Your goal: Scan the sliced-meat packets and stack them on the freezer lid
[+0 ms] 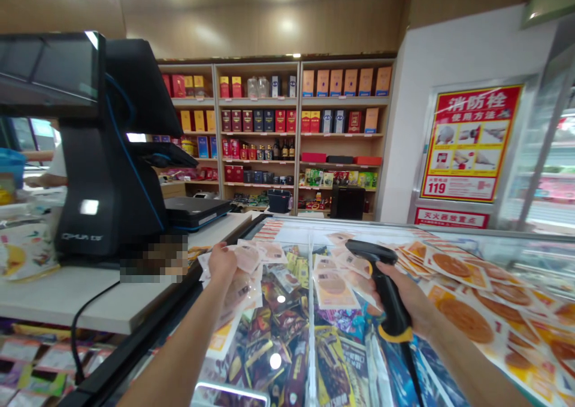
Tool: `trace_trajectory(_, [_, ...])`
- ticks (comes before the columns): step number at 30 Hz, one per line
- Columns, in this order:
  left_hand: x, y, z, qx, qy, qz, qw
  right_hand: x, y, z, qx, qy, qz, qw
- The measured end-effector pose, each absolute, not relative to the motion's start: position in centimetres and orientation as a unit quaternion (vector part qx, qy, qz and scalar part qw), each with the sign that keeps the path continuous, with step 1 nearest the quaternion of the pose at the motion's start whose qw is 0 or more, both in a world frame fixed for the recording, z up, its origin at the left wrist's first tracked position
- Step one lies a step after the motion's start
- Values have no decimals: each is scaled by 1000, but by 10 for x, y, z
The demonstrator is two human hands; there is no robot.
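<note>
My right hand (406,290) is wrapped round the handle of a black barcode scanner (381,275) with yellow trim, its head tilted to the left and its cable hanging down. My left hand (222,263) grips flat white packets (245,257) near the freezer's left edge; some of its fingers are hidden. A few similar packets (335,284) lie on the glass beneath the scanner's head. To the right, many flat packets picturing round orange-brown discs (453,263) are spread over the freezer's glass top.
Under the glass of the chest freezer (311,335) are wrapped ice creams (291,329). At left, a black cash register (112,155) stands on a white counter (103,308). Shelves of boxed goods (256,122) line the back wall. A red fire-hydrant poster (471,143) hangs at right.
</note>
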State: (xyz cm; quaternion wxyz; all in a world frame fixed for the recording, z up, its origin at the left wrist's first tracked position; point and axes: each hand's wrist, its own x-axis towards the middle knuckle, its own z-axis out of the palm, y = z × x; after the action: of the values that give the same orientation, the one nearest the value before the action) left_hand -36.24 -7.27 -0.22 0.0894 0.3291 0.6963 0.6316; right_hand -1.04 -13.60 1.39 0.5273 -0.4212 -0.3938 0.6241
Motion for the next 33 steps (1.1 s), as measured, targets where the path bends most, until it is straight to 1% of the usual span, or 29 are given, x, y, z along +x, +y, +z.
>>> trace_trajectory(4, [-345,-82,9,394,721,570,12,-7,-134,14,-444,-387,611,529])
trace_trajectory(6, [-323,-83,11,450,713,537,8,-3,-133,14,-454,-385,600,534])
trace_trajectory(10, [-263,-82,0,595,659,452,82,4,-127,12,-463,-392,578,546])
trace_trajectory(13, [-220,-85,-13,661,622,394,144,8,-124,10,-480,-390,552,560])
trace_trajectory(18, [-190,-90,-22,672,635,345,162,10,-122,7,-494,-394,533,562])
trace_trajectory(25, [-208,-76,-24,637,666,342,184,-1,-129,8,-488,-414,554,532])
trace_trajectory(33, [-225,-57,-26,572,651,417,272,-15,-136,5,-451,-431,601,500])
